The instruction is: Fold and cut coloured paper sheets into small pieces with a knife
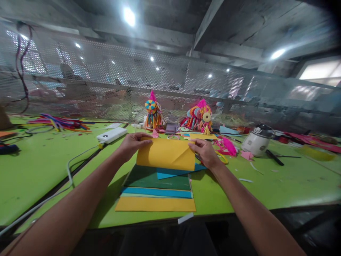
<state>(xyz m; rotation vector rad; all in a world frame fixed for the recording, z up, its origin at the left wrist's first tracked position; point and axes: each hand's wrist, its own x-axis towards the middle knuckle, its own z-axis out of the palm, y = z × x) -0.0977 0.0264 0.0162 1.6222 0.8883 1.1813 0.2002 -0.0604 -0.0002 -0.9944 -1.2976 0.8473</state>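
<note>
A sheet of yellow paper (165,153) is held up between my two hands, tilted above the table. My left hand (134,144) pinches its upper left corner, with the thumb on the near face. At the upper right corner, my right hand (205,151) grips the same sheet between thumb and fingers. Beneath it lies a dark green sheet (160,179) on a small stack. A blue strip (157,192) and a yellow sheet (156,204) show at the stack's near edge. Partly covered by the held sheet is a pointed blue paper piece (170,173).
A white power strip (112,135) with a cable lies on the left. Tasselled paper ornaments (153,113) stand at the back. On the right are a white kettle-like container (257,140), a black-handled tool (275,157) and pink scraps (247,155). Coloured strips (60,122) lie far left.
</note>
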